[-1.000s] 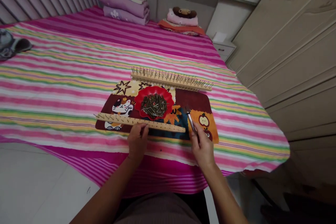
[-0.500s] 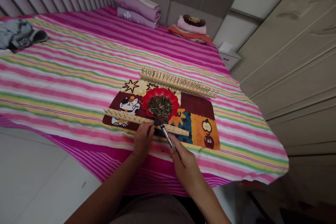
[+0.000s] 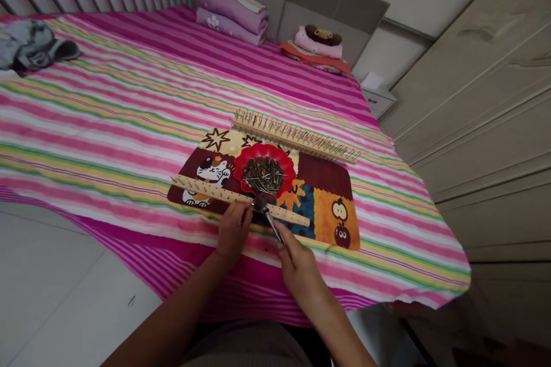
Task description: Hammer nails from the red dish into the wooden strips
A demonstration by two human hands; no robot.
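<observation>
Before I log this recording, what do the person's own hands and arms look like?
The left hand and right hand are ungloved; the forearms show no sleeve, watch or bracelet. Whether rings are worn is too small to tell. Dark clothing shows between the arms.

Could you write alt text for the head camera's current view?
A person's right hand holds a metal-shafted tool, its dark head over a pale wooden strip, with the left hand at the strip's near edge. Beyond are a red bowl of nails on a patterned mat and a second, nail-studded strip.
</observation>
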